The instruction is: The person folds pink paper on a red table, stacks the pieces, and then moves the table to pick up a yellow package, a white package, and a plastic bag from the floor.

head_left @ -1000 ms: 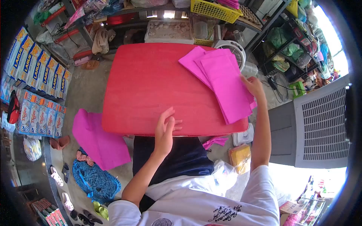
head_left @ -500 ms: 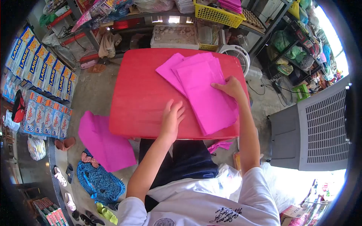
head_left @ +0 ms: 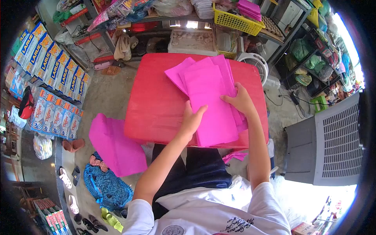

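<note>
A pile of bright pink folded sheets (head_left: 178, 78) lies fanned out on the red table (head_left: 154, 102). The top pink folded sheet (head_left: 213, 113) is turned nearly straight, its near end at the table's front edge. My left hand (head_left: 192, 120) holds its left edge, thumb over the top and the other fingers mostly hidden along the side. On the opposite edge, my right hand (head_left: 239, 101) grips it with the thumb on top and the fingers at the right side. Other sheets stick out beneath it at the upper left and right.
A large pink sheet (head_left: 117, 147) hangs at the table's left, above the floor near a blue mat (head_left: 105, 184). More pink pieces (head_left: 235, 156) show under the front edge. A fan (head_left: 254, 66) and a grey air cooler (head_left: 321, 143) stand right; beer cartons (head_left: 51, 62) are stacked left.
My left hand has moved right from over the bare table onto the top sheet's left edge. The sheet has turned straighter, and the view has shifted slightly.
</note>
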Tool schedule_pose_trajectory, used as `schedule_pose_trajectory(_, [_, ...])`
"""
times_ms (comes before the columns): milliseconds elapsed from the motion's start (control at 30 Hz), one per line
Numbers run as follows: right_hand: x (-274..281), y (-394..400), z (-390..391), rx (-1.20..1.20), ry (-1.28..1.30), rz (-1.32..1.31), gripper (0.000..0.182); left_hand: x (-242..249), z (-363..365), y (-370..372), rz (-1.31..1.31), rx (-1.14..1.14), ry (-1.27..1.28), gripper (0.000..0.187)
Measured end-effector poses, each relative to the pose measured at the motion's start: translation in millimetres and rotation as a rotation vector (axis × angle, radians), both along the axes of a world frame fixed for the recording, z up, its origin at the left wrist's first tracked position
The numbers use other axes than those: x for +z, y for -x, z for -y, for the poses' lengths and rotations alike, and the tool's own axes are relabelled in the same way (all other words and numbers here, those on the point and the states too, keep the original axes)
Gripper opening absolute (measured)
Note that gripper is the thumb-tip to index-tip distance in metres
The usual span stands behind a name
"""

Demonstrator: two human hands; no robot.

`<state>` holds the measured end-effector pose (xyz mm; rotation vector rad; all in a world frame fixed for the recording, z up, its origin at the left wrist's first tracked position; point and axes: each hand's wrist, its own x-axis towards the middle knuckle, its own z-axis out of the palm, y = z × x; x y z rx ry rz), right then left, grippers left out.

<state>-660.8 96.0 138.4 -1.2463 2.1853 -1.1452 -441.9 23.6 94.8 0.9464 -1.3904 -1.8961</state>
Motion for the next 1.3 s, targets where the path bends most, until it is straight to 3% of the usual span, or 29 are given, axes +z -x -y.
schedule_pose_trajectory(100, [9.8, -8.7, 0.6, 0.082, 0.136, 0.001, 0.058, -21.0, 5.6, 2.0, 0.093, 0.046, 0.230, 0.061])
schedule_pose_trajectory(200, [40.6, -30.4, -9.1, 0.133, 0.238, 0.090, 0.050, 4.4, 7.4, -2.9, -0.039, 0.199, 0.048, 0.067])
schedule_pose_trajectory(367, [66.3, -60.3, -26.2, 0.266, 0.399, 0.269, 0.055, -10.3, 51.1, -27.7, -0.460, 0.079, -0.233, 0.070])
schedule_pose_trajectory(433, [71.1, -68.9, -28.7, 0.279, 0.427, 0.310, 0.058, 12.8, 46.9, -40.7, -0.581, 0.047, -0.259, 0.070])
schedule_pose_trajectory(467, [68.7, -69.3, -28.5, 0.272, 0.460, 0.322, 0.057, 21.1, 45.9, -44.0, -0.614, 0.108, -0.193, 0.060])
schedule_pose_trajectory(600, [63.8, -70.3, -20.7, 0.291, 0.571, 0.372, 0.050, 92.0, 33.7, -43.8, -0.401, 0.281, 0.490, 0.036])
schedule_pose_trajectory(800, [71.6, -77.8, -6.8, 0.252, 0.652, 0.322, 0.053, 114.8, 32.7, -37.6, -0.517, 0.242, 0.597, 0.039])
schedule_pose_trajectory(900, [51.8, -74.9, -0.7, 0.290, 0.639, 0.312, 0.052, 105.4, 42.7, -42.3, -0.450, 0.177, 0.700, 0.055])
schedule_pose_trajectory(1033, [40.6, -81.1, 2.5, 0.275, 0.601, 0.349, 0.042, 105.8, 43.5, -44.6, -0.525, 0.221, 0.713, 0.047])
schedule_pose_trajectory(1133, [48.9, -84.4, 0.4, 0.299, 0.553, 0.224, 0.038, 111.5, 43.5, -49.5, -0.536, 0.226, 0.744, 0.055])
schedule_pose_trajectory(1300, [49.4, -98.1, 0.8, 0.307, 0.606, 0.333, 0.042, 124.0, 41.2, -51.2, -0.554, 0.235, 0.802, 0.071])
